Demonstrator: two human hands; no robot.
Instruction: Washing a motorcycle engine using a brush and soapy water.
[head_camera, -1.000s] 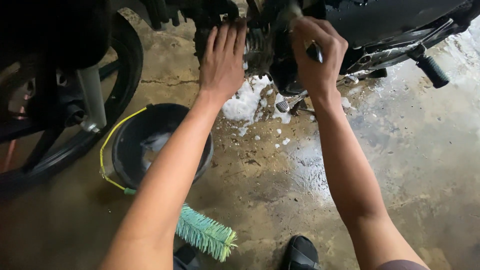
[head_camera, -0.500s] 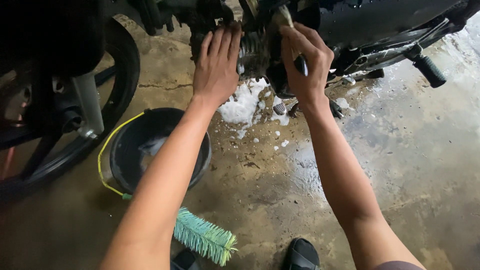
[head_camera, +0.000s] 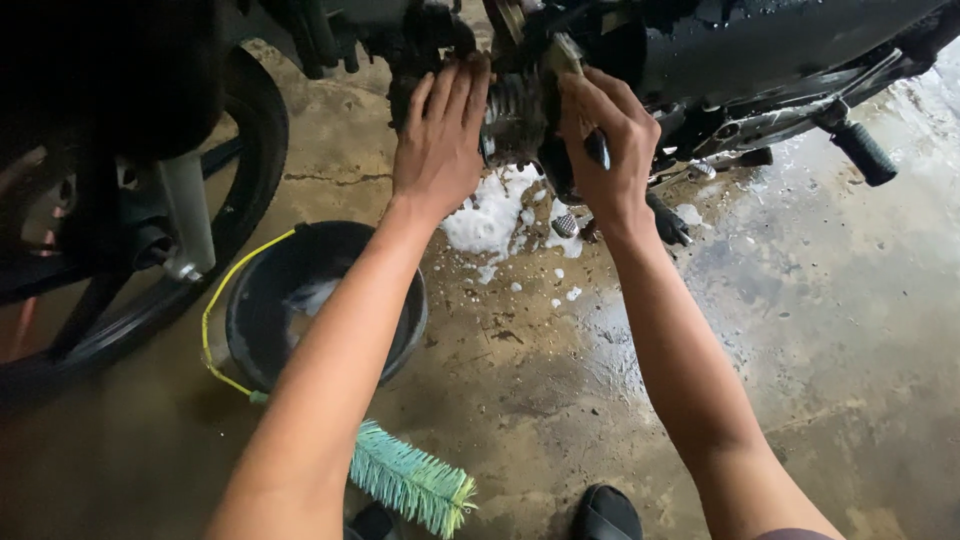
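Motorcycle engine (head_camera: 515, 115), its finned metal block wet and dark, sits low under the bike at the top middle of the view, and both hands are on it. Left hand (head_camera: 440, 150) lies flat against the left side of the block, fingers (head_camera: 455, 95) stretched out straight and close together, pointing up, palm pressed to the metal and gripping nothing. Right hand (head_camera: 605, 150) is at the right side of the block, its fingers (head_camera: 610, 100) curled tightly around a dark handle (head_camera: 598, 150) that pokes out below the fist; what sits at the working end of that handle is hidden behind the hand and engine.

White foam (head_camera: 490, 215) lies on the wet concrete floor (head_camera: 800, 330) just below the engine, between the two wrists. A black bucket (head_camera: 405, 320) with a yellow wire handle stands on the floor under the left forearm, beside the front wheel (head_camera: 240, 200). A green bristle brush (head_camera: 410, 480) lies on the floor near the bucket, close to the bottom edge. A black footpeg (head_camera: 865, 152) juts out at the right, well apart from the right hand.
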